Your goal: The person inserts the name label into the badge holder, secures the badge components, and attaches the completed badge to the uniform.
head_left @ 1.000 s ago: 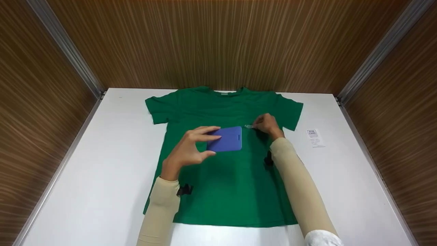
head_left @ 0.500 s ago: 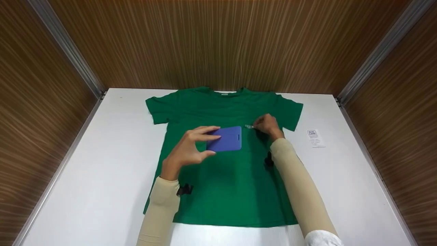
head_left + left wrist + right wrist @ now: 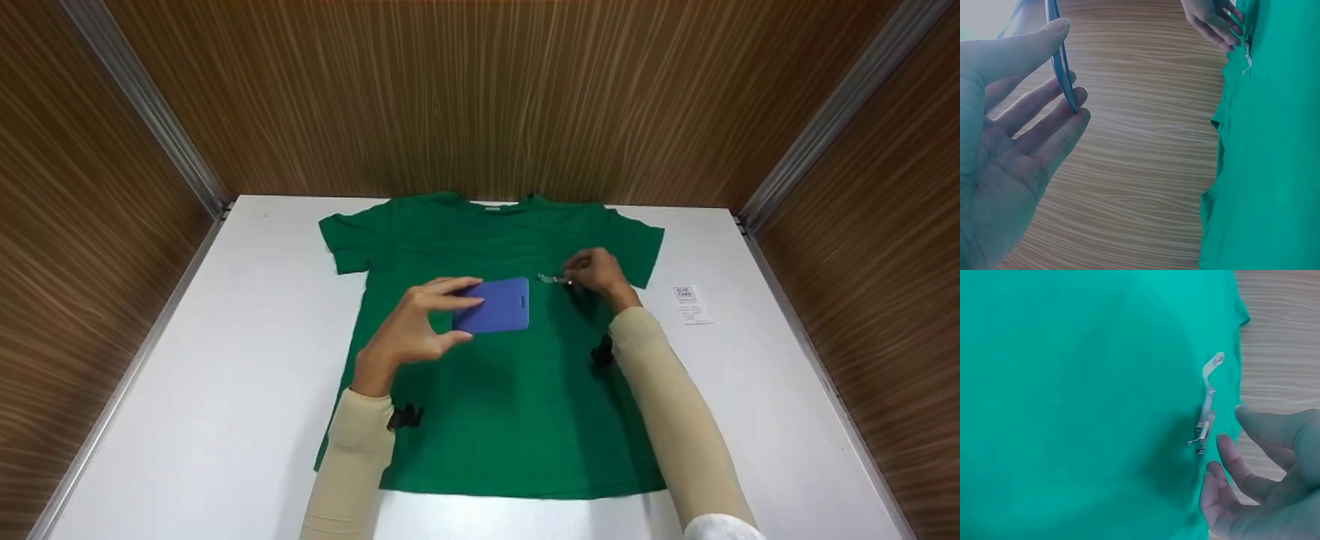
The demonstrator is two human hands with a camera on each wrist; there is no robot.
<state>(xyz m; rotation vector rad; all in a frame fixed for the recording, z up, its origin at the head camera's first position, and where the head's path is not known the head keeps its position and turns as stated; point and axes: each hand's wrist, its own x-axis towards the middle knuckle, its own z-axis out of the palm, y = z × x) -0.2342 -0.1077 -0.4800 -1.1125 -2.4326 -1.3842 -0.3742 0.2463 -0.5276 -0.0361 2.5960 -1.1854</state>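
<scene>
My left hand [image 3: 409, 322] pinches a flat purple-blue badge holder [image 3: 501, 306] with a slot at its right end, held above the green T-shirt [image 3: 480, 420]. In the left wrist view the badge holder [image 3: 1059, 62] shows edge-on between thumb and fingers. A badge clip [image 3: 555, 279] with a clear strap and metal clip end lies on the shirt's chest. Just right of it is my right hand [image 3: 596, 271]. Seen from the right wrist, that hand [image 3: 1266, 478] has its thumb and fingers apart, beside the metal end of the badge clip [image 3: 1206, 408], holding nothing.
The shirt lies spread on a white table [image 3: 225, 360], collar toward the back. A small printed white card [image 3: 690, 304] lies right of the shirt. Wood-grain panels [image 3: 480, 97] stand at the back and both sides.
My right hand has drawn back slightly to the right and let go of the badge clip, so more of the clip shows. The left hand with the badge holder has hardly moved.
</scene>
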